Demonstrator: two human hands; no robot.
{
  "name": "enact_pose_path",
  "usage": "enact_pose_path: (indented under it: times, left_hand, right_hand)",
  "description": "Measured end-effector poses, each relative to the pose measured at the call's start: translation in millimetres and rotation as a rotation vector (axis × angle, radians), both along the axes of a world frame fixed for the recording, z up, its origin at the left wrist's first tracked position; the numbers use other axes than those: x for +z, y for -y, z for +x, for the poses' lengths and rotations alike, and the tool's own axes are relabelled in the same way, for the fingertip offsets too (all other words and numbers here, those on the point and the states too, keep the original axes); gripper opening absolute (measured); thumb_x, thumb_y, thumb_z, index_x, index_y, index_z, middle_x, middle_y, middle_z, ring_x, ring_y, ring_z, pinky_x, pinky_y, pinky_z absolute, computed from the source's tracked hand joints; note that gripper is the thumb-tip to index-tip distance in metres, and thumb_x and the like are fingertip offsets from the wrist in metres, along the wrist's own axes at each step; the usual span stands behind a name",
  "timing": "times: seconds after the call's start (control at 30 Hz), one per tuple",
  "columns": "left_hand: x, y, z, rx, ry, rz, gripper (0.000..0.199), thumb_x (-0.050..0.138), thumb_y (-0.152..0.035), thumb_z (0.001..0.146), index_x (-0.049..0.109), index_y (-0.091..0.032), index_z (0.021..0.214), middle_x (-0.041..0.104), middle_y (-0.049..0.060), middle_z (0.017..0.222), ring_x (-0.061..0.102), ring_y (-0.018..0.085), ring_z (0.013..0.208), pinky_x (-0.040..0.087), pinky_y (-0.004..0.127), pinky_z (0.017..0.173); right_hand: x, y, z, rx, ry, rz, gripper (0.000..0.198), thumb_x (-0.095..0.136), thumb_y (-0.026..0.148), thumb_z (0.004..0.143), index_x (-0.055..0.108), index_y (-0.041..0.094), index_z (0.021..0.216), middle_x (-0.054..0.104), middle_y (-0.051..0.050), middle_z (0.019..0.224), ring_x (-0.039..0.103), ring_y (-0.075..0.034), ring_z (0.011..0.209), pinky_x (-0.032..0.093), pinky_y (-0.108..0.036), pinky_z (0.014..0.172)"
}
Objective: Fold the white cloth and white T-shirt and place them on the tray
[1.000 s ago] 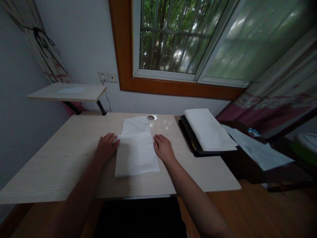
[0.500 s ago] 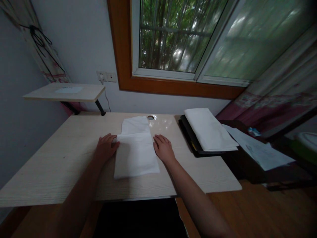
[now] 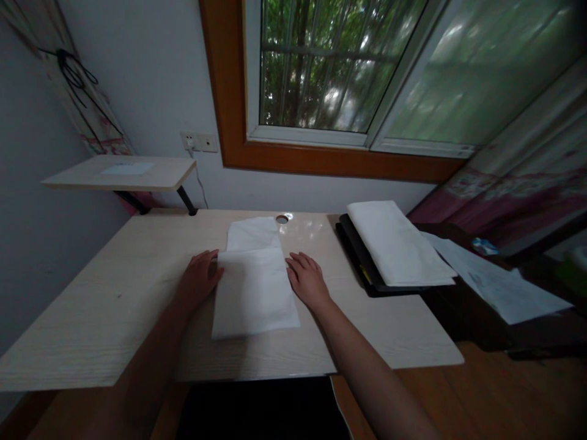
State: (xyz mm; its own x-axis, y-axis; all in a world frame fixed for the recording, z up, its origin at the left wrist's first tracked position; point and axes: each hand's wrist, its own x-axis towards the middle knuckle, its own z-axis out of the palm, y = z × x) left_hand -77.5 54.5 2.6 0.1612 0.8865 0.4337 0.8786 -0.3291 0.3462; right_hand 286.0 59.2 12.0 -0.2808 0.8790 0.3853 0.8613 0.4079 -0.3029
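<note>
A white folded cloth [image 3: 254, 293] lies on the light wooden desk [image 3: 123, 287], its near part a wide flat panel and its far part a narrower flap reaching toward the wall. My left hand [image 3: 199, 276] rests at the upper left edge, thumb and fingers spread, the thumb tip touching the cloth's side. On the opposite side, my right hand [image 3: 308, 278] lies palm down on the desk with its fingers stretched out by the right edge. Whether those fingertips touch the fabric is hard to tell. Neither hand grips anything.
At the desk's right, more folded white fabric [image 3: 397, 244] sits on a black flat case [image 3: 355, 263]. Beyond it, a sheet of paper [image 3: 499, 278] lies on a dark surface. A small raised shelf [image 3: 160, 174] stands back left; a round cable hole [image 3: 282, 219] is near the wall.
The camera view has shifted slightly. Both hands and the cloth keep nearly the same places relative to each other.
</note>
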Motion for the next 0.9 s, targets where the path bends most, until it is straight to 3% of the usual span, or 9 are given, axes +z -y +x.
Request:
enact_pose_path:
  times: [0.27, 0.53, 0.9]
  left_hand:
    - [-3.7, 1.5, 0.1, -0.008, -0.061, -0.016, 0.056, 0.054, -0.048, 0.097, 0.05, -0.016, 0.143, 0.06, 0.016, 0.141, 0.052, 0.034, 0.136, 0.039, 0.055, 0.118]
    - [-8.0, 3.7, -0.9, 0.006, -0.109, -0.052, 0.058, 0.051, -0.05, 0.097, 0.05, -0.017, 0.145, 0.06, 0.017, 0.143, 0.052, 0.034, 0.137, 0.032, 0.058, 0.121]
    - [-5.7, 6.3, 0.8, 0.021, -0.152, -0.068, 0.055, 0.047, -0.049, 0.1, 0.05, -0.016, 0.144, 0.058, 0.018, 0.145, 0.052, 0.033, 0.137, 0.03, 0.056, 0.122]
  right_hand:
    - [2.6, 2.1, 3.3, 0.124, -0.065, 0.032, 0.029, 0.059, 0.034, 0.102, 0.068, 0.027, 0.129, 0.063, -0.007, 0.141, 0.05, -0.03, 0.136, 0.036, -0.055, 0.116]
    - [1.4, 4.3, 4.4, 0.214, -0.039, 0.038, 0.032, 0.064, 0.029, 0.099, 0.068, 0.028, 0.131, 0.065, -0.007, 0.137, 0.054, -0.028, 0.13, 0.04, -0.052, 0.115]
    - [5.1, 8.8, 2.1, 0.211, -0.025, 0.056, 0.031, 0.064, 0.026, 0.098, 0.069, 0.027, 0.129, 0.064, -0.008, 0.137, 0.055, -0.028, 0.129, 0.042, -0.052, 0.114]
